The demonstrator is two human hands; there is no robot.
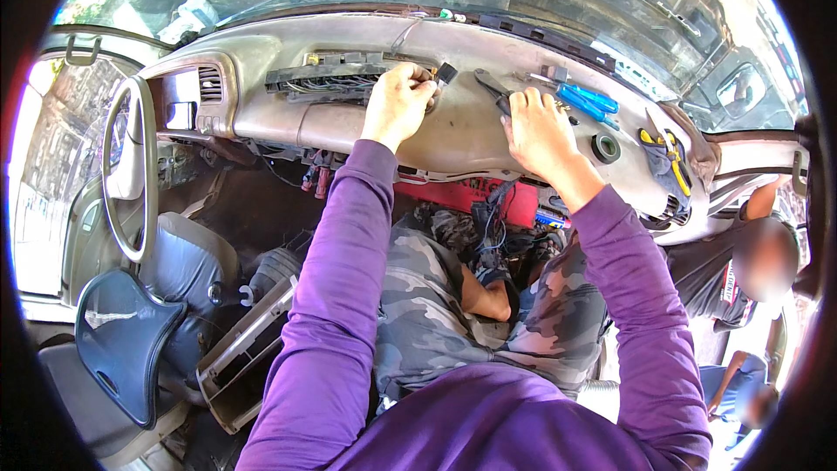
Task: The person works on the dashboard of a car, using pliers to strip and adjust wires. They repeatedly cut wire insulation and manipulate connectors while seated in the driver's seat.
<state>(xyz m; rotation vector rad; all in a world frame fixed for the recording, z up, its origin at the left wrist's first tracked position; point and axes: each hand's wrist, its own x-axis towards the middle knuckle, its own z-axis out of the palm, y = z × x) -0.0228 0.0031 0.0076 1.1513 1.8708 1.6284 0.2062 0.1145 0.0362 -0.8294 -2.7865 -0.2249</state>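
Over the dashboard top, my left hand [398,106] is closed, thumb and fingers pinching a small black block, which looks like a relay or plug [445,72]. Just left of that hand lies a long black fuse-box-like housing [327,83] full of grey wires. My right hand [542,133] is wrapped round a pair of dark-jawed pliers [491,84], whose tips point toward the windshield and to the left. The jaws are apart from the black block. Part of the pliers' handles is hidden under my fingers.
Blue-handled tools [591,100], a roll of black tape [605,148] and yellow-handled pliers [677,161] lie on the dashboard's right part. A steering wheel [129,170] stands at far left. Loose wires [490,222] hang below the dash. Two people are outside at right.
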